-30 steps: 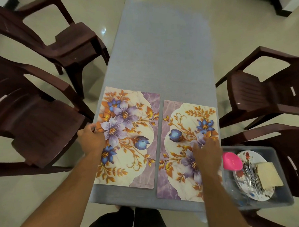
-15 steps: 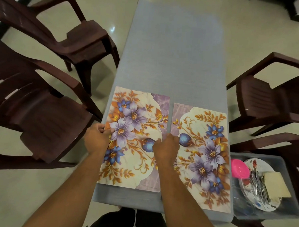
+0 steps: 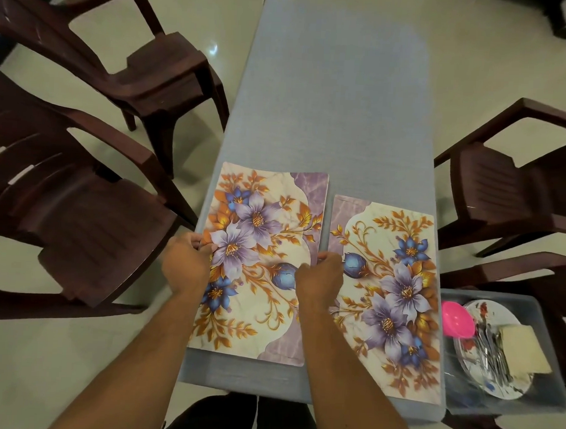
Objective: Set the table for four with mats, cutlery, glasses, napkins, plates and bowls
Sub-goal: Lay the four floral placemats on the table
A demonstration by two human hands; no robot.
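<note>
1. Left mat (image 3: pixel 260 262) lies on the near end of the counter (image 3: pixel 328 102), just beside the right mat (image 3: pixel 385 296)
2. My left hand (image 3: pixel 187 265) pinches its left edge and my right hand (image 3: pixel 319 276) its right edge, fingers clenched on it
3. It looks thin, light and bendy, so opposite edges suit best
4. Its long axis runs away from me, purple band to the right

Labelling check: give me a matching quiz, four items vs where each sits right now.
Items:
1. left mat
2. right mat
3. pink bowl
4. far half of the table

Places:
A. in the grey tub
B. held at both side edges
C. bare
D. flat on the table, untouched

Pairs: 1-B, 2-D, 3-A, 4-C
</note>
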